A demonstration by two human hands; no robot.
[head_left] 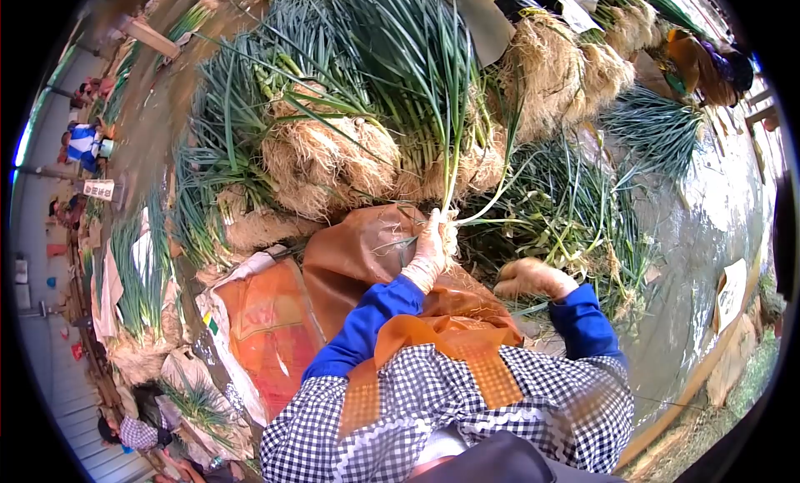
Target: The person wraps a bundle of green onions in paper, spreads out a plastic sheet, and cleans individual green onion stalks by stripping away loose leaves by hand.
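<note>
My left hand (431,254) is closed around the lower stems and pale roots of a few green onions (451,162), whose long leaves point up and away. My right hand (536,279) is a little to the right, blurred, its fingers bent toward the left; whether anything is in them is not clear. Under my left hand a brown apron (358,245) covers my lap. Just beyond lie large bundles of green onions with tangled tan roots (329,162). Loose leaves and stalks form a messy heap (567,208) beyond my right hand.
An orange-red sack (271,316) lies at the left of my lap. More rooty bundles (550,70) stand at the upper right, near a wet plastic sheet (687,233). Further onions (142,275) lie at the left. Other people (83,145) are at the far left.
</note>
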